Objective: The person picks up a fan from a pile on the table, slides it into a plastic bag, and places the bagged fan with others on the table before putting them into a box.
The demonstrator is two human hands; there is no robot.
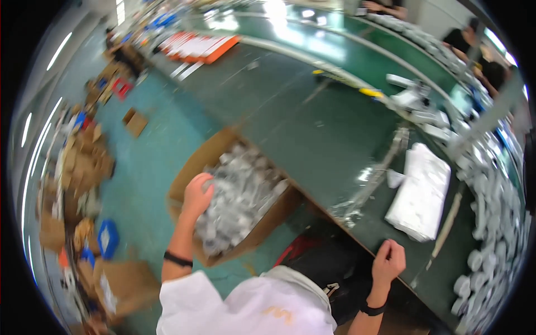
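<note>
My left hand [197, 195] is over the left rim of an open cardboard box [192, 162], fingers loosely bent and thumb a little apart, with nothing visible in it. Inside the box lies a heap of clear-wrapped, grey-white pieces [240, 195], too blurred to name. Over the near edge of the dark green table [268, 106] is my right hand [389, 261], its thumb and fingers pinched together. Whatever may be between those fingertips is too small to make out. Just beyond that hand lies a stack of white plastic bags or sheets [421, 192].
Many white and grey plastic parts [483, 223] pile up along the table's right side. An orange-and-white package [198, 47] lies at the far left end. Cardboard boxes [123, 285] and a blue bin [108, 239] stand on the floor at left. Other people [474, 42] work beyond the conveyor [312, 39].
</note>
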